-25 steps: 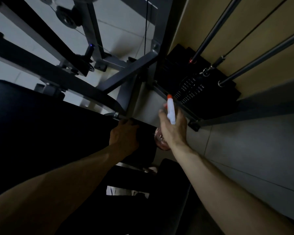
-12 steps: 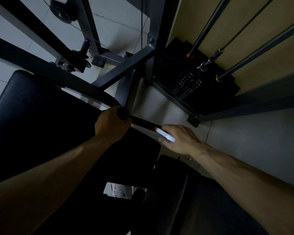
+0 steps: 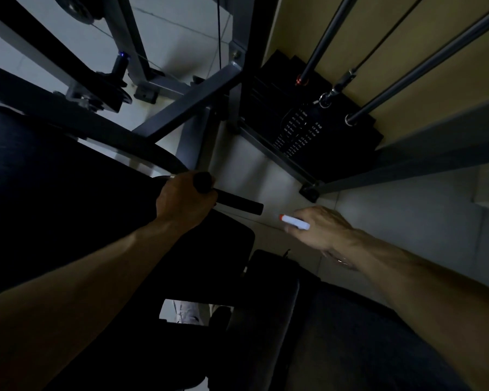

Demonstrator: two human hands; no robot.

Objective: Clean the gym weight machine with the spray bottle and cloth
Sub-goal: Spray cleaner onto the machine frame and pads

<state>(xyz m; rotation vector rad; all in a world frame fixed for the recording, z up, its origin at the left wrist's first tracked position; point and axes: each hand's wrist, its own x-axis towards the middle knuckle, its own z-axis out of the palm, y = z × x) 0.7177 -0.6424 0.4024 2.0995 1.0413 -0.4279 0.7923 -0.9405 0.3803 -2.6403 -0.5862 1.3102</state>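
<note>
The weight machine's black foam handle sticks out to the right of the dark seat pad. My left hand grips this handle near its inner end. A dark lump shows at its fingertips; whether it is the cloth I cannot tell. My right hand holds the spray bottle, tipped sideways. Its white head and orange nozzle point left at the handle's free end, a short gap away. The bottle's body is mostly hidden under my palm.
Grey steel frame bars cross above the handle. The black weight stack with its guide rods stands at the back right against a yellow wall. A second dark pad lies below my hands. The floor is pale tile.
My right hand has dropped and tipped the bottle from upright to sideways, nozzle toward the handle, then drifted right. My left hand has slid inward along the handle, baring its free end.
</note>
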